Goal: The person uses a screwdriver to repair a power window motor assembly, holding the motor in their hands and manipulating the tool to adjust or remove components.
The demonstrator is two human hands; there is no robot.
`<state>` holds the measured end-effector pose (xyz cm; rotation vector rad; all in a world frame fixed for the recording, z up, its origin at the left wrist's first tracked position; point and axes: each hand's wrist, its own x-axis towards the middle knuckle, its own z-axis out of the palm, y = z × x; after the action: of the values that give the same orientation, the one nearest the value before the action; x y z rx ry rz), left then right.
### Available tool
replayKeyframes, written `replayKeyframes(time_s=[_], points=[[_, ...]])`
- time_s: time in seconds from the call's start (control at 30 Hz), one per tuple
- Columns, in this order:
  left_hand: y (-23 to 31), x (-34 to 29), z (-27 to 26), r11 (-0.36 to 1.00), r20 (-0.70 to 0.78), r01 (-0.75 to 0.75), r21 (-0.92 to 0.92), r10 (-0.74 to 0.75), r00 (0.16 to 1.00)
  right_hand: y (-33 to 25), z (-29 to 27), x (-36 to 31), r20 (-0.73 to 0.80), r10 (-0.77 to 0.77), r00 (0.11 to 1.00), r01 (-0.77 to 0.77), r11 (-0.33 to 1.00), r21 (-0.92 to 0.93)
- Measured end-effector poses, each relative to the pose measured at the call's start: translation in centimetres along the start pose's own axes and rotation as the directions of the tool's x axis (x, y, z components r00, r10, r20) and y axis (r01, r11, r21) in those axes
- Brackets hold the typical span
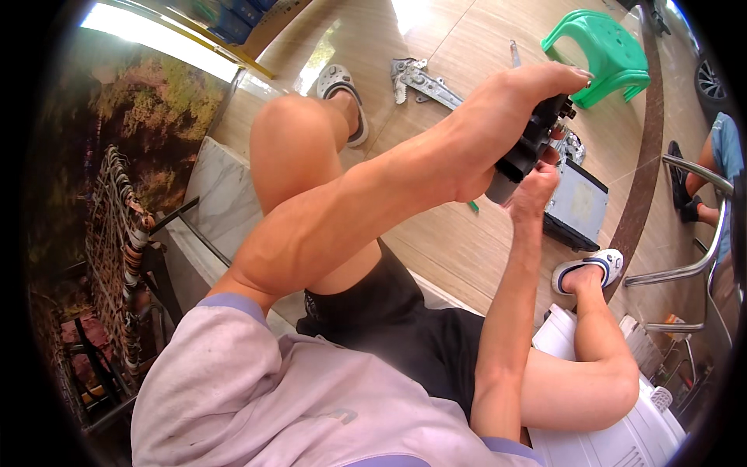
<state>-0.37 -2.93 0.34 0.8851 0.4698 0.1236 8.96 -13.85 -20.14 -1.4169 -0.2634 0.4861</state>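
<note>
I hold a black plastic part (523,152) with a dark grey rounded end out in front of me, raised above the floor. My left hand (533,89) is closed around it from the left, with the thumb stretched along the top. From below, my right hand (535,185) grips the same part near its grey end, fingers curled. Small knobs or fittings show at its far end. The palms hide much of the part. Beneath my hands lies a grey-topped metal box (577,204) with black sides, next to some shiny metal pieces (574,146).
A metal arm mechanism (426,84) lies on the tiled floor. Beyond it stands a green plastic stool (603,54). At right are a chrome chair frame (677,272), another person's leg (700,167) and a car wheel (710,82). A white plastic surface (607,436) is below my right leg.
</note>
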Motion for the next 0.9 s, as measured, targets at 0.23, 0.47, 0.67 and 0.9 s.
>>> replayKeyframes(time_s=[0.23,0.47,0.67,0.9], points=[[0.4,-0.3,-0.5,0.996,0.020,-0.019,-0.084,0.021,1.000,-11.1,0.3,-1.0,-0.104,-0.192,0.976,0.216,0.917,0.336],[0.2,-0.1,-0.4,0.994,0.074,0.017,-0.111,-0.009,0.997,-15.4,0.8,-3.9,0.028,-0.366,0.930,0.361,0.924,0.124],[0.3,-0.3,-0.1,0.992,0.088,0.037,-0.125,-0.026,0.996,-16.6,-0.9,-4.3,0.171,-0.399,0.901,0.417,0.905,-0.082],[0.4,-0.1,-0.2,0.987,0.102,-0.002,-0.159,0.018,0.995,-17.5,-0.3,-4.7,0.224,-0.343,0.912,0.390,0.893,-0.225]])
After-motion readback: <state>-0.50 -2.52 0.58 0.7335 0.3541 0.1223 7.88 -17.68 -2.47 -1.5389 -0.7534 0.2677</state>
